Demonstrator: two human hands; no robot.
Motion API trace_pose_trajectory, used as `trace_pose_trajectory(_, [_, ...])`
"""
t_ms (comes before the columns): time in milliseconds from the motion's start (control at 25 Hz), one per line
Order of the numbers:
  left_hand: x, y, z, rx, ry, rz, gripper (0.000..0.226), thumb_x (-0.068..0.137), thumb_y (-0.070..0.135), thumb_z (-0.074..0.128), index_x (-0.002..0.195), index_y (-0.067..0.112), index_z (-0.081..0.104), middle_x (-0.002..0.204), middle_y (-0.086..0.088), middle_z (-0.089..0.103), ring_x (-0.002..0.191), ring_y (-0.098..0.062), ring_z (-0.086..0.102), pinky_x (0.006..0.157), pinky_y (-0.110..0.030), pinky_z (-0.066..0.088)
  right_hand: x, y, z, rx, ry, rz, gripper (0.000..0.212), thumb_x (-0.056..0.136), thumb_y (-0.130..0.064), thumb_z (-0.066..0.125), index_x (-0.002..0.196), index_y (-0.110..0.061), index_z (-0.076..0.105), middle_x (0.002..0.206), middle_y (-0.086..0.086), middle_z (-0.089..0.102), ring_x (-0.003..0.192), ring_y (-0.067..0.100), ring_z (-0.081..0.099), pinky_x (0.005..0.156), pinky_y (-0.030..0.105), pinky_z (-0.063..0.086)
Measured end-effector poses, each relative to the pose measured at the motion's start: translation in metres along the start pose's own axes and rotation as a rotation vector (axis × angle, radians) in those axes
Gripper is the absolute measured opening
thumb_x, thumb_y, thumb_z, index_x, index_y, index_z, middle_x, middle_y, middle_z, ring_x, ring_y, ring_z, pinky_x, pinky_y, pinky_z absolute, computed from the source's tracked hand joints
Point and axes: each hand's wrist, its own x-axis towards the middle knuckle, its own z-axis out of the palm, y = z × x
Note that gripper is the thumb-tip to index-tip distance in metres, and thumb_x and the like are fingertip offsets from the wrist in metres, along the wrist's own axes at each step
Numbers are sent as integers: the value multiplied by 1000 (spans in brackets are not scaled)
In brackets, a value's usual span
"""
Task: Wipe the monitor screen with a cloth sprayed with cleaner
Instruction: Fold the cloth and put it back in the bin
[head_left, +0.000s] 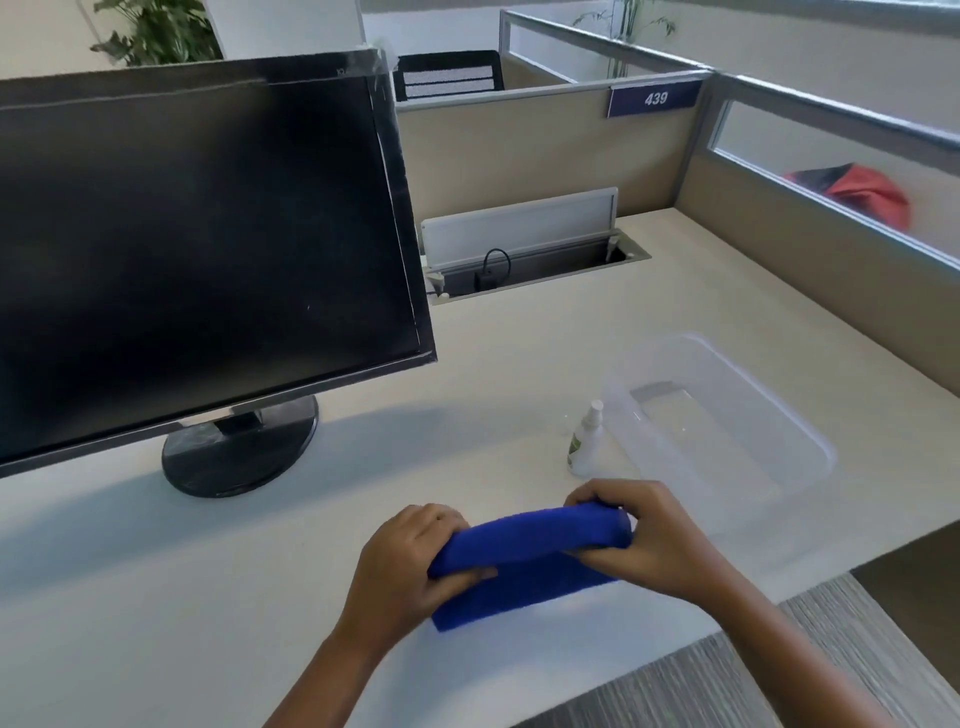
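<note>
1. Pale wood-grain desk (156, 597) fills most of the view, with beige cubicle partitions (519, 145) rising behind it and along its right side.
2. A black monitor (197, 249) stands on the left of the desk with its screen dark, carried on a round black base (239, 452).
3. A clear plastic tub (717, 441) sits open-topped on the right part of the desk, well apart from the monitor.
4. The blue cloth (524, 540) is bunched into a thick folded band and stretched between both hands near the front edge of the desk. It lies in front of the monitor base and to its right, not touching the screen. Its lower fold hangs down toward the desktop.
5. The left hand (405, 561) grips the cloth's left end, fingers curled over the top and thumb pressed against the front. The right hand (649, 535) grips the right end, fingers wrapped over it and thumb underneath.
6. A small white spray bottle (586, 441) stands upright just beside the tub's near-left corner, just beyond the right hand, with neither hand on it.
</note>
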Motion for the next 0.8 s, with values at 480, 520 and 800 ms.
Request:
trace_pose_trajectory(480, [126, 157, 58, -907, -115, 35, 38, 85, 13, 65, 119, 24, 54, 137, 11, 36, 114, -1, 50, 77, -12, 50, 6, 73, -178, -542, 609, 456, 12, 74, -23, 68, 82, -15, 64, 72, 10, 67, 70, 31, 60, 64, 42, 52])
trace_pose_trajectory(520, [134, 161, 67, -909, -143, -4, 37, 85, 11, 64, 119, 22, 54, 140, 9, 32, 115, 7, 46, 80, -11, 48, 10, 81, -181, -604, 570, 509, 14, 73, -23, 68, 81, -13, 63, 74, 11, 66, 70, 32, 59, 63, 40, 50])
trace_pose_trajectory(800, [135, 140, 117, -253, -444, 31, 64, 89, 40, 55, 143, 22, 27, 157, -6, -11, 144, -26, -5, 117, -40, 13, 33, 125, -147, -1006, 255, 626, 11, 83, -20, 54, 88, -13, 60, 92, 3, 63, 79, 27, 62, 58, 28, 36])
